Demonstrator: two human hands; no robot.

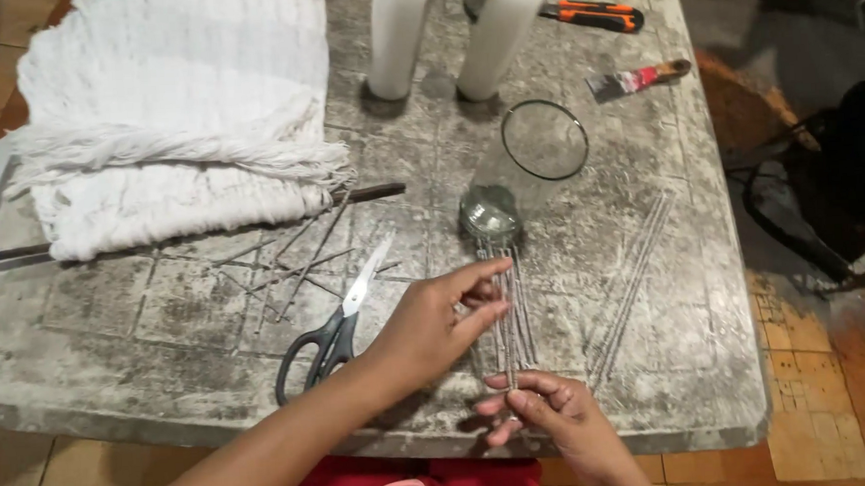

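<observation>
A bundle of thin grey rods (511, 313) lies on the worn stone counter (140, 317), its far end at a crumpled grey lump (489, 215). The left hand (437, 322) pinches the rods midway between thumb and fingers, while the right hand (550, 409) is closed around their near ends at the counter's edge. More loose rods (632, 282) lie just to the right (spread in a thin fan), and others (295, 260) are scattered left. Black-handled scissors (333, 327) rest beside the left wrist. Farther off are a wire ring (544, 139), two white cylinders (451, 35), a brush (636, 79), an orange utility knife (593, 15) and a heap of white fringed cloth (169, 119).
</observation>
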